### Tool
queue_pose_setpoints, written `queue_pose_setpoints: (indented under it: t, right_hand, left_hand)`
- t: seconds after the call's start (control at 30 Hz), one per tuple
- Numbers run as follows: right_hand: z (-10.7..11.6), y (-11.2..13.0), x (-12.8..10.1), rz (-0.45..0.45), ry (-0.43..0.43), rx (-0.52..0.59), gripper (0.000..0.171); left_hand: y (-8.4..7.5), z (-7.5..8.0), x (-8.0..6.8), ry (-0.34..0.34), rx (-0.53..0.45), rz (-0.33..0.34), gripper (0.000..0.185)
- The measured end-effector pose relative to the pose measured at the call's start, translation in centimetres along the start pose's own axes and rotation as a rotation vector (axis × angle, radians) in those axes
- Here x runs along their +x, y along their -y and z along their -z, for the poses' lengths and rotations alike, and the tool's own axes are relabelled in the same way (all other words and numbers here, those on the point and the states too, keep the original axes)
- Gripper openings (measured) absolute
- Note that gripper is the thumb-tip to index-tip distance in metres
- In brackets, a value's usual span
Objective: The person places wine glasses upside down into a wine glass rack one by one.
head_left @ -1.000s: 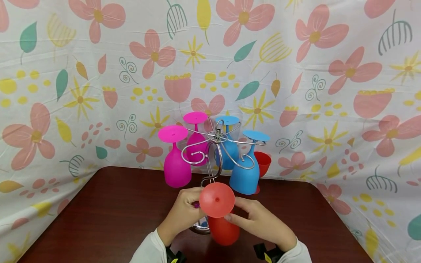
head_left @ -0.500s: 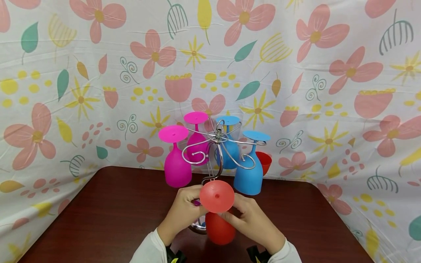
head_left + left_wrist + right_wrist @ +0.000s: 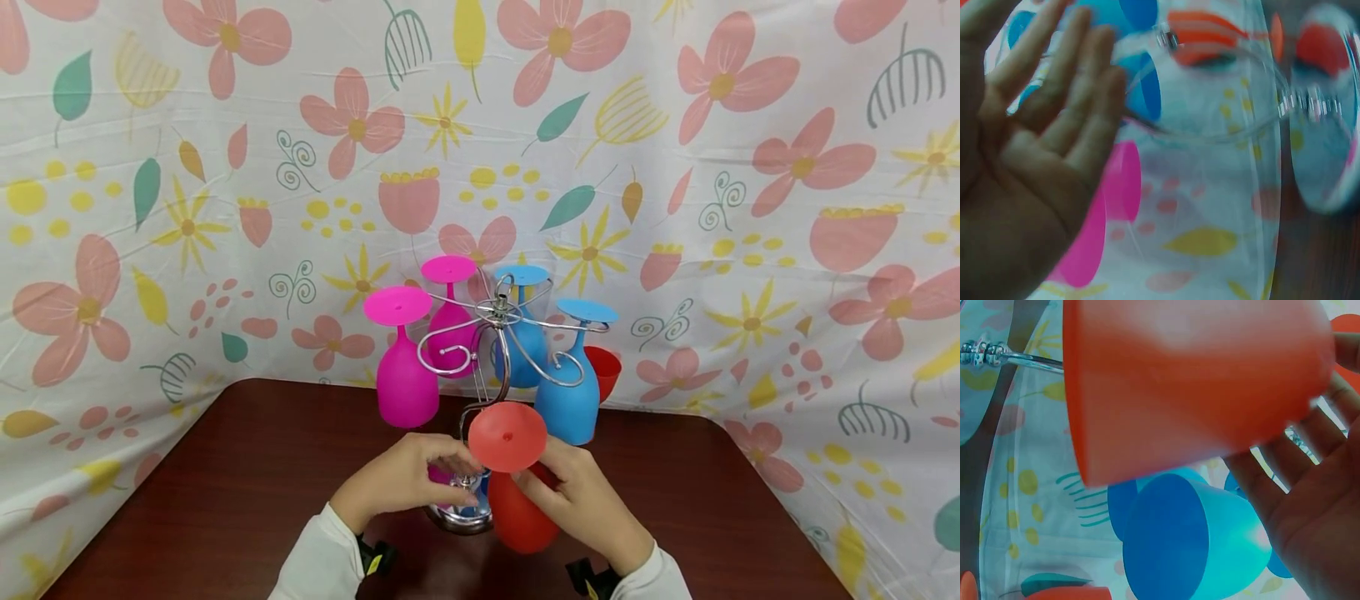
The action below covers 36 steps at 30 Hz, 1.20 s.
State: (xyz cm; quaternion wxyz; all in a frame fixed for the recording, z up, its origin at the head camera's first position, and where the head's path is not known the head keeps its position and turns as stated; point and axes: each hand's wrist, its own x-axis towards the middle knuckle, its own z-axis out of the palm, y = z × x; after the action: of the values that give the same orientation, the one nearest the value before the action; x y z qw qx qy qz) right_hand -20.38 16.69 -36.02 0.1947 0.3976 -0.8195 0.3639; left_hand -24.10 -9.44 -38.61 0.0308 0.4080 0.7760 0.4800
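Observation:
An upside-down red plastic goblet (image 3: 522, 518) is in front of the chrome stemware rack (image 3: 500, 312), its round foot on top. My right hand (image 3: 592, 500) pinches it near the stem, just below the foot; in the right wrist view its bowl (image 3: 1197, 394) fills the top. My left hand (image 3: 397, 481) is left of the goblet, fingers spread and holding nothing, over the rack's round base (image 3: 459, 525). Two pink goblets, front (image 3: 407, 383) and back (image 3: 450, 321), hang inverted on the rack's left. Opposite them hang two blue goblets, front (image 3: 567, 400) and back (image 3: 522, 342).
Another red goblet (image 3: 604, 372) stands upright behind the front blue one, partly hidden. The dark wooden table (image 3: 247, 467) extends to both sides. A flower-printed cloth (image 3: 225, 167) hangs close behind its far edge.
My left hand has let go of the red goblet and moved left, its fingers opening. The right hand still holds the goblet, which has shifted slightly right and tilted.

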Motion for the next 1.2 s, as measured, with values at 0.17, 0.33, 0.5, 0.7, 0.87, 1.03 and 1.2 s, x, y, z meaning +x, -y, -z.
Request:
queue_pose_setpoints:
  t: [0.17, 0.33, 0.5, 0.7, 0.87, 1.03, 1.2]
  right_hand:
    - [0.0, 0.1, 0.2, 0.006, -0.04, 0.021, 0.043]
    - [-0.2, 0.2, 0.3, 0.03, -0.087, 0.014, 0.044]
    - [-0.4, 0.1, 0.2, 0.043, -0.109, 0.023, 0.043]
    - [-0.9, 0.1, 0.0, 0.016, -0.122, 0.097, 0.042]
    - [-1.5, 0.4, -0.1, 0.031, -0.165, 0.164, 0.044]
    - [-2.4, 1.1, 0.4, 0.096, -0.218, 0.301, 0.042]
    - [-3.4, 1.9, 1.4, 0.205, -0.299, 0.385, 0.032]
  left_hand:
    - [1.8, 0.5, -0.5, 0.111, 0.141, 0.137, 0.041]
    - [3.9, 0.2, -0.7, 0.092, 0.309, 0.295, 0.072]
    - [5.7, -0.6, -0.8, 0.036, 0.315, 0.387, 0.091]
    - [7.1, -1.5, -0.7, 0.049, 0.281, 0.407, 0.092]
    - [7.7, -1.9, -0.8, 0.056, 0.281, 0.383, 0.088]
    - [7.5, -1.8, -0.9, 0.059, 0.27, 0.379, 0.088]
    - [7.1, -1.7, -0.8, 0.081, 0.283, 0.389, 0.089]
